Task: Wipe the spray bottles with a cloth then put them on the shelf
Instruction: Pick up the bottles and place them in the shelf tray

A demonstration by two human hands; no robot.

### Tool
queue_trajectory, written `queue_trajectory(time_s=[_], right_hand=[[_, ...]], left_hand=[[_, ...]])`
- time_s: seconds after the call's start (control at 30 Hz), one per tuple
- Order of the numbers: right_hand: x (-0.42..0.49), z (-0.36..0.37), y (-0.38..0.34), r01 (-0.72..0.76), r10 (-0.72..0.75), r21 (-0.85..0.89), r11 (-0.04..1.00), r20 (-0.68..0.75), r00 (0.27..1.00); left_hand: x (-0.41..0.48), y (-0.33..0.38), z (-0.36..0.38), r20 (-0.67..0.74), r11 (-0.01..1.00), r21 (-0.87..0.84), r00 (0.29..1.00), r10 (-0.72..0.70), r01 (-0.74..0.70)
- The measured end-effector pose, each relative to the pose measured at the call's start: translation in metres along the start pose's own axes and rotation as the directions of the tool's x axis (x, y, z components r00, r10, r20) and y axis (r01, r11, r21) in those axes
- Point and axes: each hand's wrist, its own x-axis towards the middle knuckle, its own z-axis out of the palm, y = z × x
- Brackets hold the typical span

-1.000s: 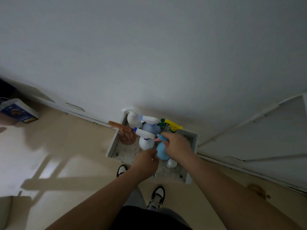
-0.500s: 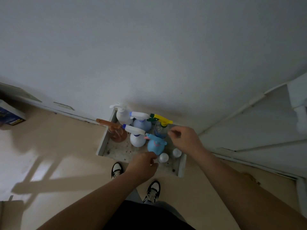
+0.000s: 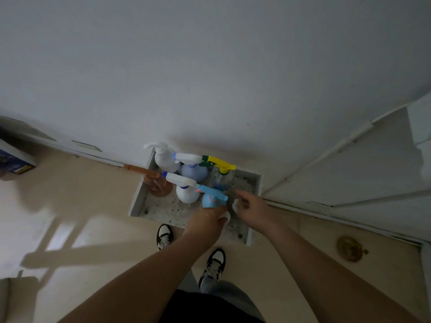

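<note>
Blue spray bottle (image 3: 211, 199) — left hand (image 3: 207, 218) just beside, right hand (image 3: 253, 205) outstretched.

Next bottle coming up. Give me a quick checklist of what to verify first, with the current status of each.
1. Blue spray bottle upright on the shelf: ok.
2. Yellow-trigger bottle upright behind it: ok.
3. Left hand grip: cannot tell. Its fingers are hidden, and a white lump peeks out beside it.
4. Right hand at a small white item, pinching or only touching: cannot tell.
5. Cloth ready: not ok, none plainly in view.
</note>
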Motion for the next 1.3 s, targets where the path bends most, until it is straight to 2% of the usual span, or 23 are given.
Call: queue_trajectory(time_s=[0.1,0.2,0.3,0.43,0.63,0.77,0.9,1.07,1.2,1.3], right_hand=[[0.002,0.003,0.000,-0.093,0.093,0.055,0.994,-0.002,0.996],[-0.001,0.009,0.004,-0.191,0.195,0.185,0.964,-0.003,0.981],[-0.004,0.018,0.010,-0.131,0.136,0.125,0.983,-0.030,0.990],[-0.003,0.019,0.010,-0.100,0.113,0.112,0.989,-0.117,0.987],[-0.011,-0.008,0.008,-0.092,0.165,0.332,0.939,-0.199,0.966],[-0.016,-0.028,0.006,-0.120,0.222,0.404,0.907,-0.214,0.951],[-0.013,-0.035,0.009,-0.108,0.212,0.407,0.907,-0.220,0.952],[-0.014,-0.041,0.011,-0.073,0.151,0.422,0.904,-0.154,0.976],[-0.011,-0.042,0.012,-0.049,0.122,0.479,0.876,-0.124,0.985],[-0.010,-0.042,0.011,-0.039,0.113,0.499,0.866,-0.118,0.986]], left_hand=[[-0.001,-0.006,-0.001,-0.004,0.999,-0.046,1.000,-0.026,0.026],[-0.007,-0.010,-0.006,-0.034,0.987,-0.138,0.995,-0.089,0.084],[-0.014,-0.014,-0.011,-0.049,0.953,-0.263,0.985,-0.166,0.148],[-0.024,-0.013,-0.023,-0.067,0.926,-0.346,0.981,-0.184,0.150],[-0.023,-0.013,-0.034,-0.067,0.751,-0.630,0.950,-0.306,0.197],[-0.019,-0.007,-0.040,-0.032,0.638,-0.742,0.939,-0.342,0.207],[-0.013,-0.003,-0.040,0.000,0.589,-0.775,0.932,-0.362,0.229],[-0.009,-0.003,-0.032,-0.007,0.611,-0.761,0.939,-0.344,0.218],[-0.010,-0.005,-0.026,-0.009,0.602,-0.754,0.912,-0.409,0.262],[-0.010,-0.006,-0.024,0.004,0.545,-0.789,0.890,-0.455,0.283]])
